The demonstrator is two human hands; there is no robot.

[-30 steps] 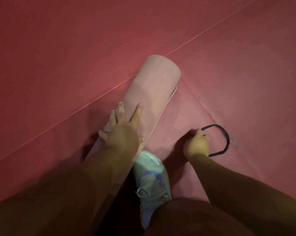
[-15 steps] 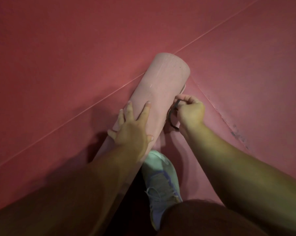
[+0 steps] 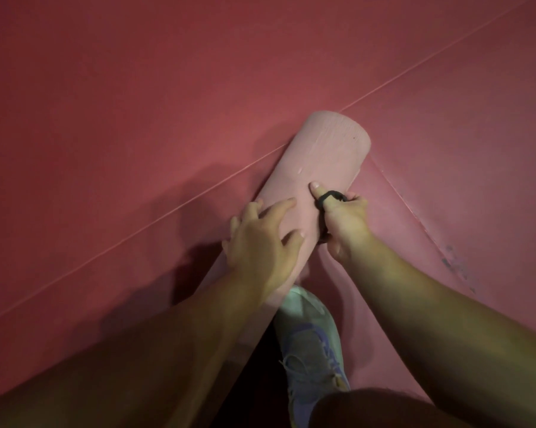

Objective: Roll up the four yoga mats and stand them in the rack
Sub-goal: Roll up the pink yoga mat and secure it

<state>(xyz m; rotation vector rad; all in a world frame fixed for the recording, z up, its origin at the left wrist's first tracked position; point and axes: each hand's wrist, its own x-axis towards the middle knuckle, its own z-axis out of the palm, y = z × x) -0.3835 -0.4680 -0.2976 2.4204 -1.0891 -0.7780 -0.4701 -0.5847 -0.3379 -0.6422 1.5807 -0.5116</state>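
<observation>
Grey mesh with purple trim covers the laced sports shoe at the bottom of the view, planted on the dark pink matted floor with its toe pointing up the frame, just beside the near part of the roll. A dark rounded shape, probably a knee, fills the lower edge to its right.

Beyond the toe lies the pale pink rolled foam yoga mat, on the floor and fully wound into a cylinder. Its long axis runs diagonally, from the lower left under the left forearm to the upper right, where its far end shows as a rounded, slightly scuffed edge. The near end is hidden beneath the arm, so I cannot tell where it stops.

The left hand rests on top of the roll about midway along it, fingers straight and spread, pressing down on the curved surface; its grip is loose, nothing curled round the mat. The right hand sits against the right flank of the roll, its fingers curled tight in a closed grip on a thin black elastic band. The band loops round the extended thumb, whose tip touches the mat's upper surface, and a short length of it trails down between the palm and the roll.

Farther off, thin pale seams cross the floor diagonally, one passing behind the roll, and a patch of dark scuff marks sits to the right.
</observation>
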